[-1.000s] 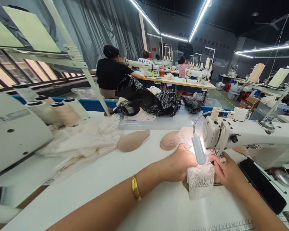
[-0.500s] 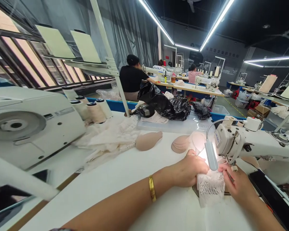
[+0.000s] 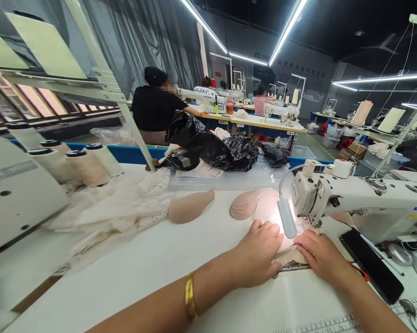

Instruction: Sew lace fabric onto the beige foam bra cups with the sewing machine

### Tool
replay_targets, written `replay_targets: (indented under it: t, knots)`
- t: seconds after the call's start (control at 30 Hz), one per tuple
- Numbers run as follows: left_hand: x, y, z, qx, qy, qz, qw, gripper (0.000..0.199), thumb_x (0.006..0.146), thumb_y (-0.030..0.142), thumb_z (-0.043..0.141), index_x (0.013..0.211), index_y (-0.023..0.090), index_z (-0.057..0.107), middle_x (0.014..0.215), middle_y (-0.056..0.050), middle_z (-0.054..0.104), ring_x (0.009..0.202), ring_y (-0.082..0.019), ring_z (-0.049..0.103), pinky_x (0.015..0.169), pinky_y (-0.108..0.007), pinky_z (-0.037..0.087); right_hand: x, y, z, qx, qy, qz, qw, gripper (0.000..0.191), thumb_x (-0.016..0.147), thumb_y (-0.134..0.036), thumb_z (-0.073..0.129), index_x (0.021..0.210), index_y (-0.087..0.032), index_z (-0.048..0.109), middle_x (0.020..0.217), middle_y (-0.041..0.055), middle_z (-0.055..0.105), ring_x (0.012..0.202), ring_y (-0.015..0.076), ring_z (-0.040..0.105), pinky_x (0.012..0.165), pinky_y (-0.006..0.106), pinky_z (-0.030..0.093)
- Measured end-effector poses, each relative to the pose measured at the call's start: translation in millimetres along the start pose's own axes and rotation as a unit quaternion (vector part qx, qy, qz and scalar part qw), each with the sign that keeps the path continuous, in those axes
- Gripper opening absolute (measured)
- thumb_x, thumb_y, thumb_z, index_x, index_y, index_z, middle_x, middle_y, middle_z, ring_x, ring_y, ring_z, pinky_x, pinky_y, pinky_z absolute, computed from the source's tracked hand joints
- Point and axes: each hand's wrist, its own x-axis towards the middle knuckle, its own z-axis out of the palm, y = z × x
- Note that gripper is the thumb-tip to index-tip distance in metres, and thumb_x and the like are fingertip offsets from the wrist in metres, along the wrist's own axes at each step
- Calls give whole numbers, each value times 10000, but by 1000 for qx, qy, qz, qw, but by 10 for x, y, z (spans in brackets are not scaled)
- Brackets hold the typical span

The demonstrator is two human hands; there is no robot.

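Under the work lamp [image 3: 286,217], pale pink fabric [image 3: 269,208] lies by the needle of the white sewing machine [image 3: 333,192]. My left hand [image 3: 258,252] is curled closed on the fabric's left edge, its thumb low near the machine's plate. Fingers of my right hand [image 3: 321,254] are pressed together on the right edge, just below the needle area. Glare and the lamp hide part of the fabric and the presser foot. Stacked beige bra cups [image 3: 242,205] sit behind my left hand, partly overlapped by the pink fabric. One tan bra cup [image 3: 190,207] rests farther left.
White lace fabric [image 3: 125,199] spreads across the left of the table, beside thread cones [image 3: 86,166] and another machine [image 3: 17,194]. A black phone [image 3: 371,266] and a ruler [image 3: 329,323] lie at right. Black plastic bags [image 3: 211,145] stand behind. A co-worker [image 3: 156,106] sits beyond.
The view has swung right, so the surroundings shift left. The lace that hung toward me between my hands no longer shows there; smooth pink fabric lies there now. Both hands remain at the machine.
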Motion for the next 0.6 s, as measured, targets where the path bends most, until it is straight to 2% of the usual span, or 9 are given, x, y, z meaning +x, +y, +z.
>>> replay_targets:
  t: [0.17, 0.3, 0.4, 0.5, 0.6]
  knots:
    - [-30, -116, -60, -61, -17, 87, 994, 135, 845, 167, 702, 878, 187, 573, 957, -27, 656, 911, -238, 599, 829, -365, 288, 1, 48, -117, -7, 7, 11, 1000, 289, 1007, -66, 433, 1025, -229, 671, 911, 57, 706, 865, 247, 594, 758, 362, 523]
    - [47, -186, 68, -27, 26, 109, 993, 189, 784, 36, 650, 859, 195, 583, 932, -16, 668, 848, -213, 564, 822, -371, 249, -1, 42, -192, 0, 18, 18, 1000, 350, 978, -22, 412, 1048, -234, 682, 978, 70, 681, 906, 244, 592, 776, 345, 540]
    - [100, -201, 178, -29, 56, 137, 989, 226, 738, -16, 627, 827, 189, 594, 999, -12, 700, 923, -225, 585, 864, -388, 242, -12, 55, -250, -1, -4, 41, 999, 316, 976, -28, 423, 969, -216, 676, 966, 78, 660, 896, 245, 597, 779, 354, 548]
    - [134, -222, 227, -44, 45, 148, 987, 233, 671, -43, 608, 736, 170, 541, 842, 24, 690, 864, -203, 593, 857, -384, 244, -33, 95, -360, 8, -25, 53, 998, 344, 964, 1, 395, 928, -208, 665, 940, 74, 661, 918, 246, 610, 813, 370, 554]
    - [162, -263, 232, -47, 41, 154, 986, 291, 640, -51, 604, 795, 194, 600, 798, 46, 683, 815, -181, 594, 832, -379, 248, -49, 123, -468, 40, -55, 67, 995, 323, 981, -39, 433, 941, -225, 694, 933, 55, 677, 906, 234, 634, 802, 358, 571]
